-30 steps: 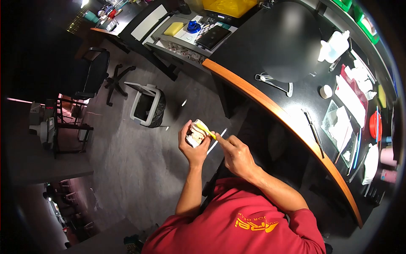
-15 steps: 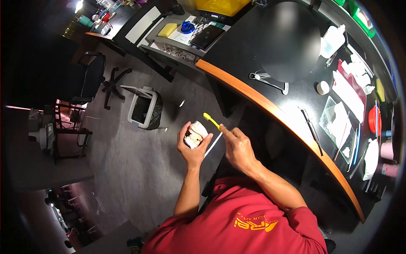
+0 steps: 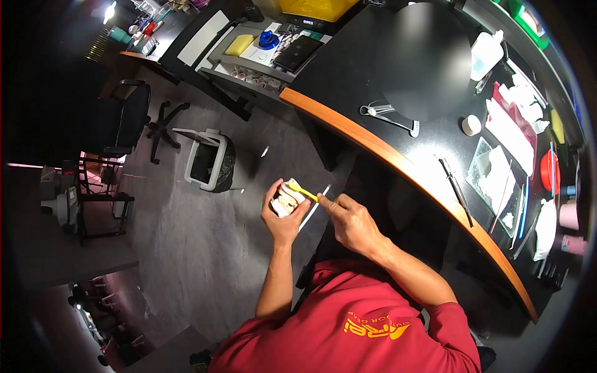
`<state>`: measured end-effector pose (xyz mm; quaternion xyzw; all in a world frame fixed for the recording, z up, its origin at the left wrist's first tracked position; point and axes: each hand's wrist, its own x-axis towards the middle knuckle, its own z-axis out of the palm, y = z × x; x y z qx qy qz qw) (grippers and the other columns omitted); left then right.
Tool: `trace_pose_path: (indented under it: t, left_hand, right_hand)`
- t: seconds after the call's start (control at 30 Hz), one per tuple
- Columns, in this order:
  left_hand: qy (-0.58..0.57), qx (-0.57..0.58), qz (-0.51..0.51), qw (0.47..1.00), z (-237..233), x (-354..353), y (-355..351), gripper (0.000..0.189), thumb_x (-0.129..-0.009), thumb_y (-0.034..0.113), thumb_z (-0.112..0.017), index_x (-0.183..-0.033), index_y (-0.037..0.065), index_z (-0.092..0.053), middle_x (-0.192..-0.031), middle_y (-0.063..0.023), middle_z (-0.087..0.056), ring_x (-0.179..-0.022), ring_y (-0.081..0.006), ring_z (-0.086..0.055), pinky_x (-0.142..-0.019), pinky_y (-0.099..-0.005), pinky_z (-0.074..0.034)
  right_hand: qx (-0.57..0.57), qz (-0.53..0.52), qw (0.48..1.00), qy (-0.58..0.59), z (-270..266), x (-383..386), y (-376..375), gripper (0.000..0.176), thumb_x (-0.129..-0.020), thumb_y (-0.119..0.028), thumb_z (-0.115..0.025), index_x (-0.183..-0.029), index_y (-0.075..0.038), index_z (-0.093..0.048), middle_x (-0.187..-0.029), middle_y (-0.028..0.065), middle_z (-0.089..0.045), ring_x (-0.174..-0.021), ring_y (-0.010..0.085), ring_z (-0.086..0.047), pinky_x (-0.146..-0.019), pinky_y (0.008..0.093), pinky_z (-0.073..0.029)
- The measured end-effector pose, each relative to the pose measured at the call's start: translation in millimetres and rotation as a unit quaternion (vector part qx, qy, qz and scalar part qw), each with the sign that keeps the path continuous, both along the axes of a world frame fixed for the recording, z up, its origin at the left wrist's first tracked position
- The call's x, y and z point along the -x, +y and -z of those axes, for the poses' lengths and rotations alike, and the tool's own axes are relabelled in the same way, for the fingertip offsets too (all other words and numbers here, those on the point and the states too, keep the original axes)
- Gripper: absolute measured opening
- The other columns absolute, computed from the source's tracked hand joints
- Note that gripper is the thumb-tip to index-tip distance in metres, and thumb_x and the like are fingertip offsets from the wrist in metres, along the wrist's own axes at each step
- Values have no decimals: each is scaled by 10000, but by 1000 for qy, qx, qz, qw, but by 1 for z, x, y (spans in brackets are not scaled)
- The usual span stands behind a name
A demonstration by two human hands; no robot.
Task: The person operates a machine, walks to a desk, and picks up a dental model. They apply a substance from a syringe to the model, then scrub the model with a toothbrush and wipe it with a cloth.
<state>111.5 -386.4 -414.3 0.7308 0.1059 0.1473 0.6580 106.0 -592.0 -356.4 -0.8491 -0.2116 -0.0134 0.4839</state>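
My left hand (image 3: 282, 229) is wrapped round a whitish dental plaster model (image 3: 286, 202), with thumb and fingers on opposite sides. In my right hand (image 3: 356, 224) is a yellow toothbrush (image 3: 304, 191), gripped by its handle. The brush head overlaps the upper edge of the model in this view. Just right of my left hand shows a thin white stick (image 3: 317, 206), its lower end passing behind the thumb. Both hands are over the floor, left of the bench edge.
A dark bench (image 3: 336, 74) with an orange-brown edge curves along the right. On it are calipers (image 3: 392, 117), a small white jar (image 3: 471, 125), a glass slab (image 3: 479, 168) and slim tools. An open bin (image 3: 211, 160) and a wheeled chair (image 3: 132, 115) stand to the left.
My right hand has brought the toothbrush down and left, from beside the model onto its upper edge. The left hand still holds the model in place. The view has shifted slightly.
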Motion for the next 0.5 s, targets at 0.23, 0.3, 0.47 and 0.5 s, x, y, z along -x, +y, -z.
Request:
trace_pose_path:
  t: [0.23, 0.3, 0.47, 0.5]
  left_hand:
    - [67, 279, 58, 956, 21, 5, 29, 565, -828, 31, -823, -1342, 19, -589, -1174, -89, -676, -997, -188, -683, -904, -335, -569]
    - [69, 353, 129, 924, 26, 9, 37, 607, -876, 262, -831, -1383, 69, -559, -1231, -82, -670, -1066, -198, -660, -878, -360, -555]
    - [68, 506, 179, 841, 25, 12, 31, 765, -861, 445, -828, -1465, 108, -502, -1341, -107, -638, -1166, -217, -627, -839, -386, -549]
    - [67, 528, 189, 825, 25, 10, 30, 772, -865, 444, -826, -1475, 106, -494, -1352, -111, -635, -1167, -220, -629, -841, -387, -550]
  right_hand:
    - [-30, 64, 997, 38, -6, 6, -20, 385, -898, 80, -650, -1269, -4, -702, -794, 156, -572, -657, 304, -603, -602, 401, -488]
    - [-63, 71, 994, 58, -6, 2, -19, 359, -901, 66, -652, -1251, 5, -708, -787, 157, -584, -654, 293, -600, -604, 392, -486]
    - [-121, 56, 989, 71, -4, 1, -3, 313, -921, 21, -655, -1228, 8, -718, -770, 156, -600, -654, 277, -598, -617, 381, -485]
    - [-128, 43, 989, 62, -6, 3, 2, 307, -926, 9, -657, -1226, 6, -719, -766, 155, -600, -655, 278, -599, -620, 378, -485]
